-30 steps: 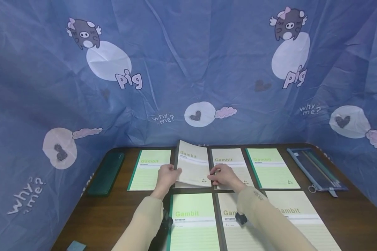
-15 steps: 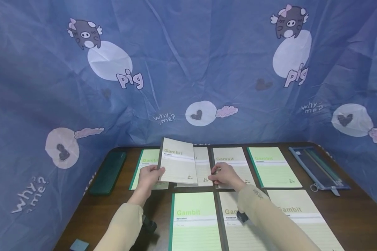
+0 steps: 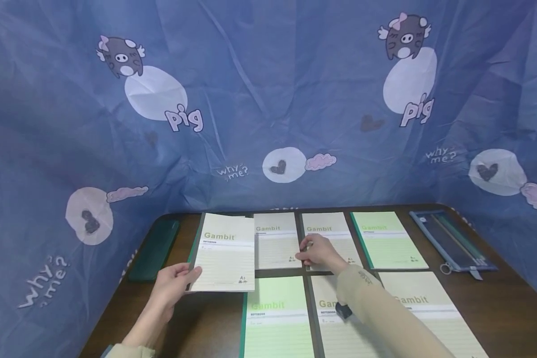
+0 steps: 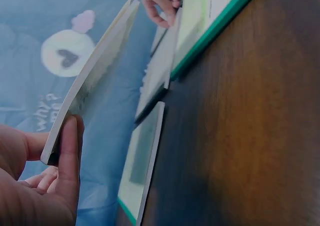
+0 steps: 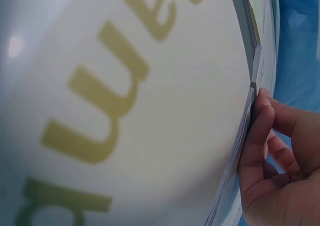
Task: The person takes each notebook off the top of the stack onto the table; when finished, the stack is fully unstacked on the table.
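Note:
My left hand (image 3: 167, 286) pinches a cream Gambit notebook (image 3: 225, 266) by its dark spine edge, thumb on the cover and fingers beneath. In the left wrist view that notebook (image 4: 85, 83) is raised off the table. It covers most of a green-spined notebook (image 3: 191, 253) in the head view. My right hand (image 3: 321, 251) has its fingers curled at the lower right corner of another cream notebook (image 3: 275, 248) in the back row. In the right wrist view the right thumb and forefinger (image 5: 263, 111) meet at a notebook edge; the exact grip is partly hidden.
More notebooks lie flat: a cream one (image 3: 324, 226) and a green-spined one (image 3: 387, 243) behind, a green-spined one (image 3: 275, 328) and two cream ones in front. A dark green case (image 3: 154, 251) sits left, a blue zip pouch (image 3: 452, 243) right. A blue curtain (image 3: 232, 99) hangs behind.
My left hand has lifted the cream notebook off the one below and carried it left and nearer. The right hand has stayed at the same corner.

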A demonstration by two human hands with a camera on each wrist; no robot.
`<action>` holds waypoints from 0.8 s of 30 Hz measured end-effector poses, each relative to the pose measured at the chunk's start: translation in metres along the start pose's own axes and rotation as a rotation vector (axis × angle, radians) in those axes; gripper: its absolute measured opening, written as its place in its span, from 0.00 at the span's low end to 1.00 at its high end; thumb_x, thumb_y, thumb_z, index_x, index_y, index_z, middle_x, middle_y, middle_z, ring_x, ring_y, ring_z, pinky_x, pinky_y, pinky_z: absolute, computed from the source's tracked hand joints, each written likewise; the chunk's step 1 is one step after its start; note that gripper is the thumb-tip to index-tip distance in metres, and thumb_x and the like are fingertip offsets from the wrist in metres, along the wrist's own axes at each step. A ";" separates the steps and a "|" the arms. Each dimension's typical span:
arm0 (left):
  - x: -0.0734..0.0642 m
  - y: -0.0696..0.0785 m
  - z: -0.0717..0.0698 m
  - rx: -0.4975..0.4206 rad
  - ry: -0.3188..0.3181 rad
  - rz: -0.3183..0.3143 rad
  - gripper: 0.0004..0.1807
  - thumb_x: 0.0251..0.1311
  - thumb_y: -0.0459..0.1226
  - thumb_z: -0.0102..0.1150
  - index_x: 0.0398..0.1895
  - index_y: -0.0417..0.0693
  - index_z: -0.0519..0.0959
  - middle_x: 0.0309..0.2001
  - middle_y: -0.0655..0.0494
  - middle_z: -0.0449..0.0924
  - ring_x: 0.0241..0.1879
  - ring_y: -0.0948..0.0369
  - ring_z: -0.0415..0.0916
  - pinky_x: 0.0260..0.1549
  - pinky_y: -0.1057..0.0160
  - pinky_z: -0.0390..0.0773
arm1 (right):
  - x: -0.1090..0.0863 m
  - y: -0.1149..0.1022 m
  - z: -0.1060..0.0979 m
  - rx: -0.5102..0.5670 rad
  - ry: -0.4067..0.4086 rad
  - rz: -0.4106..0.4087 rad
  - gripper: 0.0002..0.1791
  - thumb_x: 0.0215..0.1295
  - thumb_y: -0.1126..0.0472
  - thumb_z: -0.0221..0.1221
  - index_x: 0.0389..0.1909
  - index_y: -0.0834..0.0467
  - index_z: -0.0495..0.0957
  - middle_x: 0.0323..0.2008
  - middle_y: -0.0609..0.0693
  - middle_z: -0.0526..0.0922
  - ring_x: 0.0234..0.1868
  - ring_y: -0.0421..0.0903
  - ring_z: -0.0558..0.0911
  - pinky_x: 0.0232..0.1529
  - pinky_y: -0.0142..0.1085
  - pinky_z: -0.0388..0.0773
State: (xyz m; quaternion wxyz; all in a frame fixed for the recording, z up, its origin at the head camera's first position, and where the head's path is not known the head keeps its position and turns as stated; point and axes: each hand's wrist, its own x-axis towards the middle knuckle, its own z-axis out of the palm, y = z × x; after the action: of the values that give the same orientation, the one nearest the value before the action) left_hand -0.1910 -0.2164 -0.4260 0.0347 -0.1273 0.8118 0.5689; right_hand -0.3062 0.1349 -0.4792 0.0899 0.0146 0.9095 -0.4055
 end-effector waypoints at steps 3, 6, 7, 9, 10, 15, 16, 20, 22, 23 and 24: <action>-0.012 -0.007 -0.010 -0.010 -0.009 -0.017 0.29 0.69 0.42 0.60 0.60 0.25 0.70 0.48 0.37 0.82 0.39 0.55 0.83 0.46 0.49 0.77 | 0.000 0.001 0.000 -0.007 -0.008 -0.001 0.13 0.53 0.62 0.73 0.36 0.59 0.80 0.19 0.49 0.78 0.16 0.38 0.77 0.23 0.30 0.73; -0.024 -0.015 -0.017 -0.001 -0.009 -0.029 0.27 0.69 0.41 0.60 0.59 0.24 0.70 0.45 0.39 0.84 0.38 0.55 0.84 0.45 0.50 0.77 | 0.000 0.001 -0.001 -0.002 -0.015 0.006 0.13 0.54 0.62 0.73 0.37 0.59 0.80 0.20 0.49 0.78 0.16 0.38 0.77 0.23 0.30 0.73; -0.028 -0.018 -0.018 -0.004 -0.009 -0.034 0.26 0.69 0.40 0.60 0.59 0.24 0.71 0.43 0.41 0.85 0.37 0.55 0.84 0.43 0.51 0.78 | 0.000 0.001 -0.001 -0.002 -0.015 0.008 0.13 0.54 0.62 0.73 0.37 0.59 0.80 0.20 0.49 0.78 0.16 0.38 0.77 0.23 0.30 0.73; -0.034 -0.024 -0.021 0.001 -0.005 -0.038 0.25 0.69 0.38 0.60 0.57 0.23 0.71 0.40 0.42 0.85 0.35 0.54 0.84 0.40 0.53 0.80 | 0.000 0.001 -0.001 0.002 -0.017 0.015 0.13 0.55 0.62 0.73 0.37 0.59 0.80 0.20 0.49 0.78 0.16 0.38 0.77 0.22 0.30 0.72; -0.038 -0.027 -0.022 0.003 -0.007 -0.039 0.25 0.69 0.38 0.60 0.57 0.22 0.71 0.40 0.41 0.85 0.35 0.54 0.84 0.39 0.54 0.81 | 0.000 0.001 -0.001 0.004 -0.018 0.020 0.13 0.55 0.62 0.73 0.37 0.59 0.80 0.20 0.49 0.78 0.16 0.38 0.77 0.22 0.30 0.72; -0.051 -0.046 -0.031 0.122 -0.005 -0.051 0.32 0.66 0.43 0.63 0.55 0.19 0.71 0.41 0.37 0.84 0.38 0.51 0.83 0.39 0.51 0.81 | 0.001 0.000 -0.001 0.006 -0.024 0.022 0.13 0.55 0.62 0.73 0.37 0.59 0.80 0.20 0.49 0.78 0.16 0.38 0.77 0.22 0.30 0.72; -0.053 -0.049 -0.032 0.133 -0.006 -0.059 0.32 0.65 0.44 0.64 0.55 0.18 0.71 0.40 0.37 0.84 0.38 0.51 0.83 0.39 0.52 0.81 | 0.001 0.000 -0.001 0.008 -0.023 0.022 0.13 0.55 0.62 0.73 0.37 0.59 0.79 0.20 0.50 0.78 0.17 0.38 0.77 0.23 0.30 0.72; -0.060 -0.060 -0.032 0.070 0.001 -0.097 0.30 0.63 0.40 0.65 0.53 0.18 0.72 0.34 0.43 0.85 0.33 0.53 0.83 0.34 0.55 0.81 | 0.001 -0.001 -0.002 0.011 -0.016 0.026 0.13 0.55 0.62 0.72 0.37 0.59 0.79 0.24 0.51 0.78 0.17 0.38 0.77 0.22 0.30 0.73; -0.063 -0.065 -0.032 0.013 0.008 -0.109 0.27 0.62 0.37 0.66 0.52 0.18 0.72 0.32 0.45 0.85 0.31 0.52 0.83 0.31 0.56 0.82 | 0.000 -0.001 -0.003 0.014 -0.016 0.029 0.13 0.56 0.62 0.72 0.37 0.59 0.79 0.24 0.51 0.78 0.17 0.38 0.77 0.22 0.30 0.73; -0.065 -0.068 -0.032 -0.012 0.006 -0.117 0.26 0.62 0.36 0.66 0.51 0.18 0.72 0.32 0.45 0.85 0.30 0.52 0.84 0.30 0.56 0.82 | 0.000 -0.002 -0.003 0.014 -0.017 0.029 0.13 0.56 0.62 0.72 0.37 0.59 0.79 0.24 0.51 0.79 0.17 0.38 0.77 0.22 0.30 0.73; -0.067 -0.070 -0.033 -0.034 0.002 -0.125 0.26 0.62 0.35 0.66 0.51 0.18 0.72 0.32 0.44 0.85 0.30 0.51 0.84 0.30 0.55 0.82 | 0.000 -0.002 -0.003 0.015 -0.018 0.028 0.13 0.56 0.62 0.72 0.38 0.59 0.79 0.23 0.51 0.79 0.17 0.39 0.77 0.22 0.30 0.73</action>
State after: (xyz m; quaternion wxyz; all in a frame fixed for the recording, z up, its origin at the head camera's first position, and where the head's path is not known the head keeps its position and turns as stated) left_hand -0.1060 -0.2581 -0.4653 0.0673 -0.1789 0.7924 0.5793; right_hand -0.3064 0.1359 -0.4753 0.1038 0.0242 0.9053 -0.4112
